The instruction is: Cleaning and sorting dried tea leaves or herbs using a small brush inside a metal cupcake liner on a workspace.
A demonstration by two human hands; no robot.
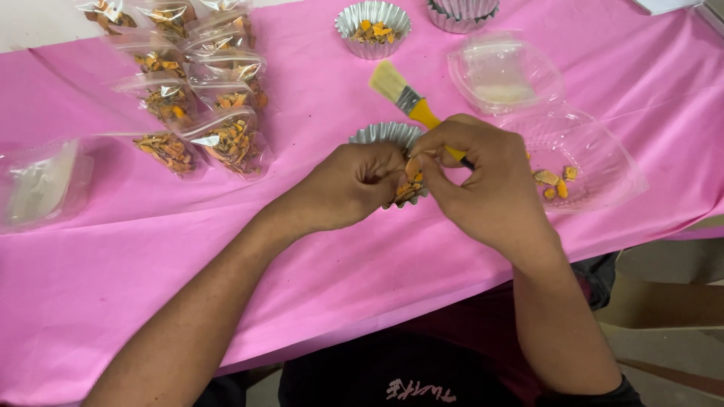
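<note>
The left hand (354, 187) and right hand (471, 177) meet over the middle of the pink-covered bench (317, 264), fingertips pinched together on a small orange piece (412, 167) above a fluted foil cup (388, 137). The right hand also clamps a yellow-handled brush (411, 102), bristles pointing to the far edge. A clear plastic container (596, 162) with a few orange pieces lies toward the right edge; filled clear bags (204, 98) crowd the far left corner.
</note>
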